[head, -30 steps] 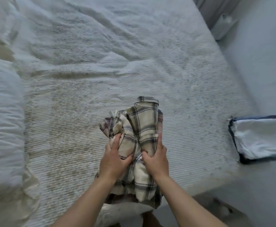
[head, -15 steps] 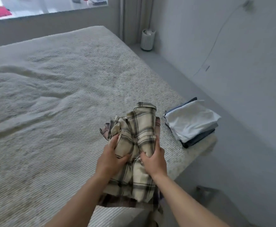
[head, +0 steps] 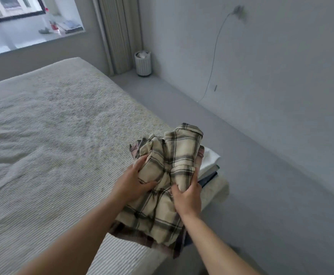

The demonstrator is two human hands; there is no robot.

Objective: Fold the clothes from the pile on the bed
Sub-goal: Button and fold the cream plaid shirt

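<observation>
Plaid shirt [head: 168, 175], cream with dark checks, bunched and held up over the near right corner of the bed [head: 43, 155]. Left hand [head: 131, 184] grips its left side, fingers curled into the cloth. Right hand [head: 186, 195] grips the right side, thumb over a fold. Folded stack [head: 209, 163], white on top and dark below, lies on the bed corner, partly hidden behind the shirt. Bin [head: 143, 63] stands by the far wall.

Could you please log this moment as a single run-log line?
left hand: grips plaid shirt | right hand: grips it | shirt: bunched, above folded stack at bed corner
</observation>
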